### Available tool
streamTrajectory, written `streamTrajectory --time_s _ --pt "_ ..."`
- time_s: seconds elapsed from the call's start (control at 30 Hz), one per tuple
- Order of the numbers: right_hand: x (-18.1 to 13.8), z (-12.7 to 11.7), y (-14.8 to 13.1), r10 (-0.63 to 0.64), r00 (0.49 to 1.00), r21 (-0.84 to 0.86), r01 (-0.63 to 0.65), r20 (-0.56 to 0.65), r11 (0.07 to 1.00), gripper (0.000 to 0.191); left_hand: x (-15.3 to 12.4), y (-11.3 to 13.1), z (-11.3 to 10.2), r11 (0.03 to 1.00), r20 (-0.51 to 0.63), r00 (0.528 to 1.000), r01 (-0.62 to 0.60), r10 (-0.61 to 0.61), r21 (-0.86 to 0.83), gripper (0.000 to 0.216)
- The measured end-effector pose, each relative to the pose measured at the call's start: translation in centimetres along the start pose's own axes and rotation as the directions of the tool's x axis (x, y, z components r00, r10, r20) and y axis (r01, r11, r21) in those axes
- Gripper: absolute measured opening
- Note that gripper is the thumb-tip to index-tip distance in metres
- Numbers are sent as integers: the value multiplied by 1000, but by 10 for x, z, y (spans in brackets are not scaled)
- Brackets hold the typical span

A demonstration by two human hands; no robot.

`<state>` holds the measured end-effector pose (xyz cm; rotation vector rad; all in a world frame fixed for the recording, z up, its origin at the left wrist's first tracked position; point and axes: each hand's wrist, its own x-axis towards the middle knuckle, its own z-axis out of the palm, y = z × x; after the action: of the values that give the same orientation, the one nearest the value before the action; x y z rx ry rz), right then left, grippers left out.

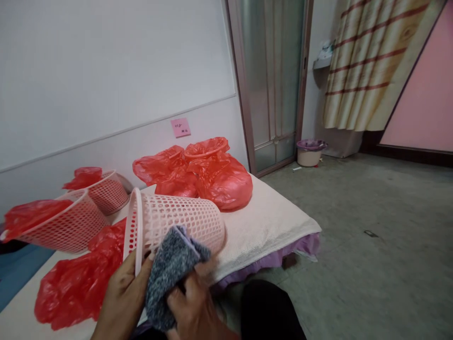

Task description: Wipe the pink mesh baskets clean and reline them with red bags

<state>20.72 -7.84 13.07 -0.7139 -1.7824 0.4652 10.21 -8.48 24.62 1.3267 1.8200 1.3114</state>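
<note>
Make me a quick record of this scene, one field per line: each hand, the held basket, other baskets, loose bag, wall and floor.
Left hand: grips the held basket's rim
Right hand: holds gray cloth against the basket's side
Held basket: pink, perforated, tipped sideways, mouth toward picture left
Other baskets at left: nearer one, farther one, both with red plastic at the mouth
Loose bag: red, crumpled, beside left hand
Wall: pink note
Floor: cream bin, purple liner

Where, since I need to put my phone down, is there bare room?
On the white cover, its right end, between held basket, clustered red bags and purple edging; the grey floor beyond is mostly bare. Crowded: the left, with two baskets and a loose red bag.
</note>
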Motion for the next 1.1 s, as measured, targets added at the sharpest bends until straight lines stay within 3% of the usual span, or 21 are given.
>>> streamTrajectory --time_s 0.07,0.13,0.23,0.33,0.43,0.53,0.57,0.6,0.7,0.87,1.03,1.1 --pt "-1 3 4 37 999 -51 -38 -19 998 59 5 2 -1 999 -17 999 42 -42 -15 58" --pt "6 -2 23 195 973 -106 -208 -123 972 52 9 -1 -5 994 -31 995 94 -96 -51 55" --pt "25 -17 64 422 868 -141 -467 -261 873 44 12 -7 -11 984 -71 986 140 -149 -113 49" --pt "37 -26 87 509 802 -138 -568 -312 811 35 12 -7 -13 978 -101 979 162 -176 -133 42" --pt "28 -15 68 466 832 -123 -518 -301 846 41 12 0 -6 954 -118 965 206 -236 -218 34" --pt "4 11 20 317 920 -63 -339 -229 939 58 15 10 3 862 -64 944 266 -324 -431 25" --pt "-5 20 4 289 947 -17 -294 -144 956 59 17 13 6 826 -34 941 277 -336 -491 23" --pt "-14 28 -10 334 928 21 -335 -165 942 55 19 16 8 797 -8 941 283 -340 -533 22" --pt "-28 37 -30 330 939 19 -330 -95 944 60 24 22 12 759 46 943 293 -328 -582 19" --pt "-5 15 -3 258 966 13 -257 -9 966 56 32 21 18 747 108 942 319 -317 -583 25" --pt "17 5 30 424 884 32 -426 -199 904 45 32 19 23 736 50 930 319 -363 -596 24" --pt "15 6 26 411 886 43 -411 -214 910 42 31 21 23 725 51 929 321 -368 -610 24"
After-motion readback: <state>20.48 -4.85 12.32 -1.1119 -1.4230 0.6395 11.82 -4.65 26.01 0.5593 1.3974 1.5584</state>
